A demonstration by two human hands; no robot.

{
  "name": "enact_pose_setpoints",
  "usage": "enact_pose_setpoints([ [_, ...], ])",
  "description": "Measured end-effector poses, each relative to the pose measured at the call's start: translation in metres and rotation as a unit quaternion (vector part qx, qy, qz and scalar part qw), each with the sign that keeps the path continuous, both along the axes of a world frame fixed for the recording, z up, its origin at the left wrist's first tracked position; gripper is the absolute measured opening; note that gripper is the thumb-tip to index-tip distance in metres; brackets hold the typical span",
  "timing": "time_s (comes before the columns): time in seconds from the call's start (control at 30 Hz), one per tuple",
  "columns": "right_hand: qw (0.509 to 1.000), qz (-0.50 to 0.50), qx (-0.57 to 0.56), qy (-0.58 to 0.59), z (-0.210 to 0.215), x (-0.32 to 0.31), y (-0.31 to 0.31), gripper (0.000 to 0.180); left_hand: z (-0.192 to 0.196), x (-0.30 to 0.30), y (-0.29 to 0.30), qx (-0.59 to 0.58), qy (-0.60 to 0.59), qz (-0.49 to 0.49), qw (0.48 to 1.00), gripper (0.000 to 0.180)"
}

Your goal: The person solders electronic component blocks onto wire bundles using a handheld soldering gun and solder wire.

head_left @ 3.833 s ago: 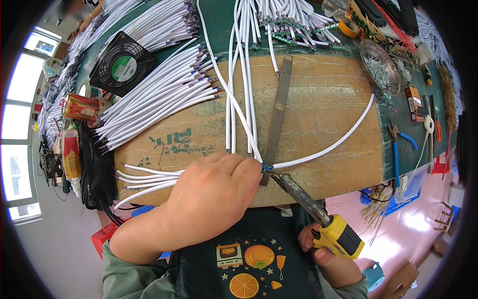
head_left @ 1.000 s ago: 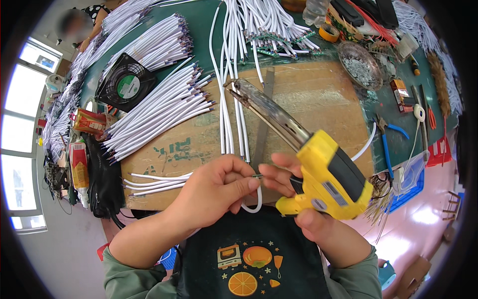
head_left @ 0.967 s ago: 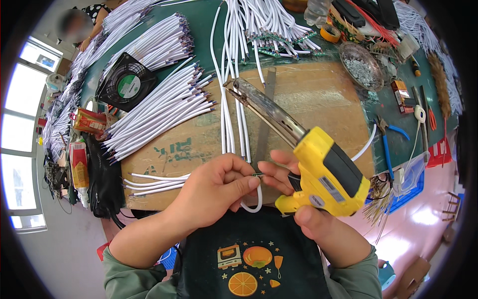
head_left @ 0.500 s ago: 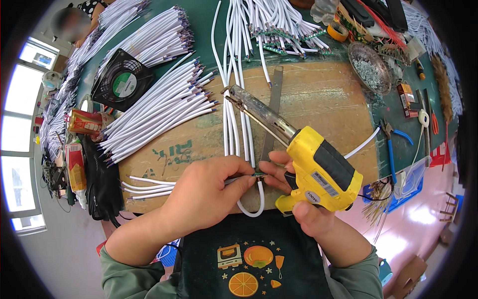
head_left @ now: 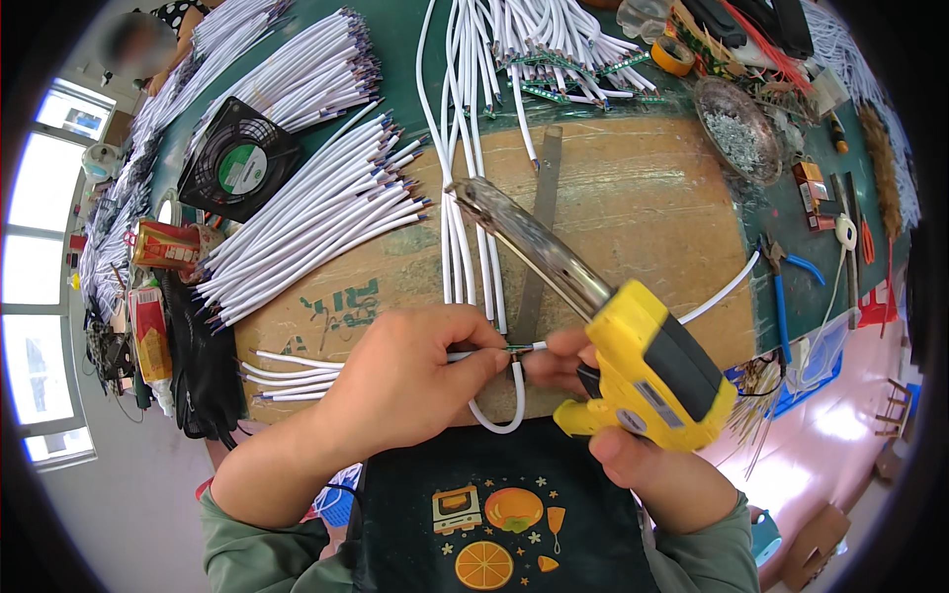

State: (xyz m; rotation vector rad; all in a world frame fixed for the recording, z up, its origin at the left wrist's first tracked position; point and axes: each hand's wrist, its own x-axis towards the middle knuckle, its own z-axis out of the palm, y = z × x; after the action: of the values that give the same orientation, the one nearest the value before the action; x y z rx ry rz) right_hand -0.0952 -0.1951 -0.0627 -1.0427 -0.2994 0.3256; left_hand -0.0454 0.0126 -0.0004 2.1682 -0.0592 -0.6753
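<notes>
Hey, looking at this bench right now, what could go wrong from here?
The metal tip of the yellow soldering gun appears to hang over the white cables; if hot, it might scorch them should it dip. The right hand grips the gun while also reaching in beside the left hand, so it could wobble. The small green piece at the left hand's pinch could slip loose.
</notes>
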Motion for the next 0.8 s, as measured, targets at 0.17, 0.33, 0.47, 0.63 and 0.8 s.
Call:
enact_pose_setpoints([
  [0.17, 0.995, -0.004, -0.046, 0.091, 0.011, -0.032, -0.020, 0.050, -0.002, 0.001, 0.002, -0.012, 0.002, -0.003, 1.000, 0.014],
  [0.33, 0.989, -0.024, -0.033, 0.144, -0.002, -0.069, -0.041, 0.038, 0.002, 0.000, 0.000, -0.028, 0.059, 0.026, 0.998, 0.013],
  [0.47, 0.989, -0.043, 0.005, 0.141, -0.019, -0.092, -0.050, 0.036, -0.003, -0.002, 0.000, -0.045, 0.050, 0.034, 0.997, 0.012],
  [0.63, 0.988, -0.052, 0.007, 0.147, -0.025, -0.100, -0.053, 0.033, -0.005, -0.004, 0.000, -0.049, 0.040, 0.039, 0.997, 0.012],
  [0.8, 0.993, -0.050, -0.011, 0.102, -0.030, -0.101, -0.049, 0.029, -0.004, -0.006, -0.001, -0.045, 0.029, 0.037, 0.998, 0.011],
])
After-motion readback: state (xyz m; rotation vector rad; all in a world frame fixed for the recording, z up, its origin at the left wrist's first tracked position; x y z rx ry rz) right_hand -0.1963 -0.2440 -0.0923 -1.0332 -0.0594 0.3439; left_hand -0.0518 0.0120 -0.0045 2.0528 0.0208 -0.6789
